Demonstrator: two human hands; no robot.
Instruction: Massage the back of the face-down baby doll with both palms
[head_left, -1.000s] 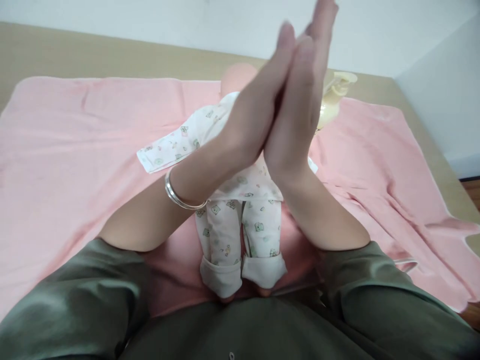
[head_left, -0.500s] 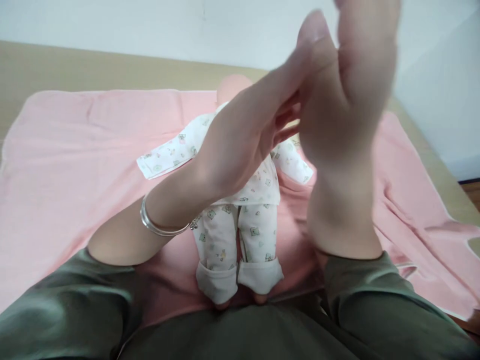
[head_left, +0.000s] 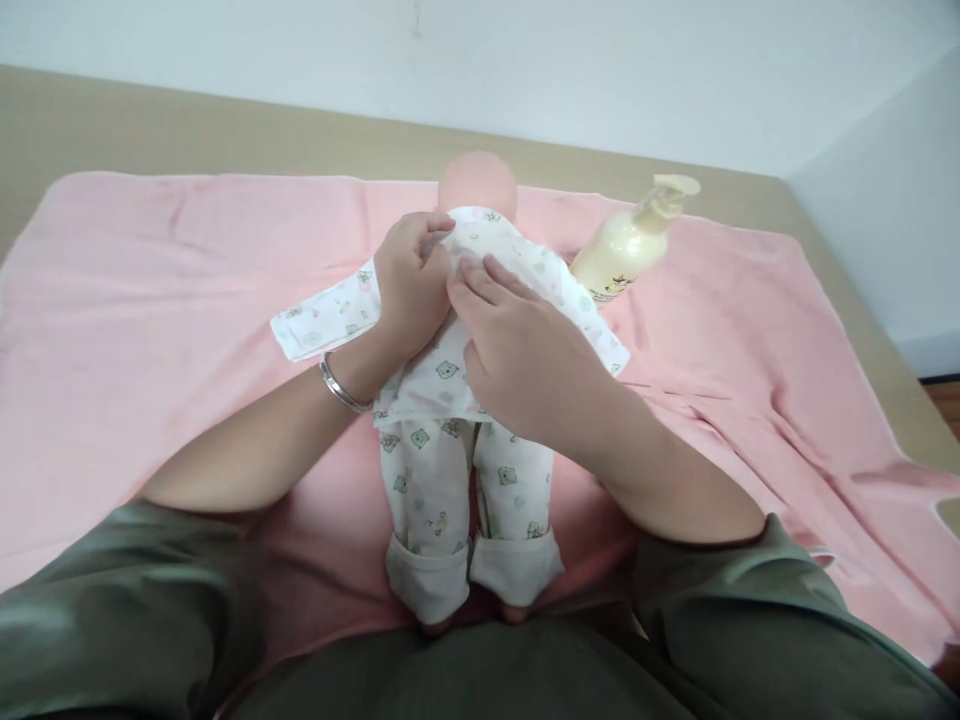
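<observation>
A baby doll [head_left: 478, 180] lies stretched out with its smooth round head away from me, dressed in a white printed shirt [head_left: 448, 372] and matching trousers [head_left: 510, 480] with turned-up cuffs. My left hand [head_left: 412, 280], a silver bangle on its wrist, is at the doll's left-side shoulder in my view, fingers bent round the shirt cloth. Over the upper middle of the shirt rests my right hand [head_left: 525, 350], its fingers stretched out and lying on the cloth. The fingertips of the two hands are close together. Whether the doll faces up or down is unclear.
A pale yellow pump bottle [head_left: 626, 245] leans at a slant beside the doll's right-side sleeve. Under everything a pink blanket [head_left: 187, 270] covers much of the wooden table [head_left: 225, 125], wrinkled at the right. A white wall [head_left: 375, 60] rises behind.
Both hands have come down from raised and pressed together near the camera onto the doll's shirt, now apart. The pump bottle, hidden before behind my right hand, shows.
</observation>
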